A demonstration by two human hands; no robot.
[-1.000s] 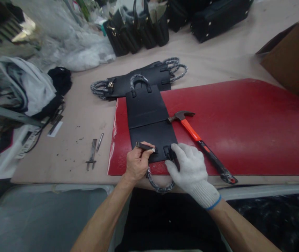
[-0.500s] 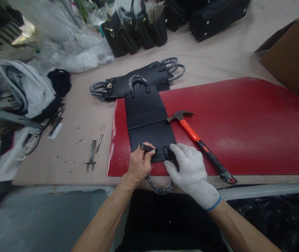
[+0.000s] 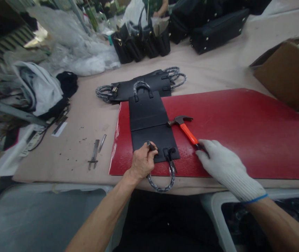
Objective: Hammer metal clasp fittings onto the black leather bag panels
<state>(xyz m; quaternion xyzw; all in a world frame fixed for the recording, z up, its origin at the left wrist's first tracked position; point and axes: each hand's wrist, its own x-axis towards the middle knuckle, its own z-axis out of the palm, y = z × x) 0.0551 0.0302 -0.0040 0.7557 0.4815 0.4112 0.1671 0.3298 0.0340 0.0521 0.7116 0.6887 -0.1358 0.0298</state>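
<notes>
My bare left hand point(image 3: 143, 159) is closed on a short dark metal punch point(image 3: 150, 145), held over the near end of a black leather bag panel point(image 3: 149, 117). The punch's lower end is hidden by my fingers. A plastic-wrapped handle point(image 3: 161, 189) loops off the panel's near edge, and another wrapped handle point(image 3: 142, 84) arches at its far end. My right hand point(image 3: 219, 159), in a white knit glove, grips the dark lower handle of a claw hammer point(image 3: 188, 133). The hammer's head lies by the panel's right edge.
Beneath the panel lies a red board point(image 3: 230, 129). More black panels with wrapped handles point(image 3: 144, 82) lie behind it. Metal tools point(image 3: 94, 154) rest at left. Black bags point(image 3: 141, 42) stand at the back, a cardboard box point(image 3: 288, 73) at right. Another person's hand point(image 3: 162, 8) shows far back.
My right hand has left the panel's near handle tab and moved right onto the hammer's handle. My left hand stays at the panel with the punch. The view has shifted slightly.
</notes>
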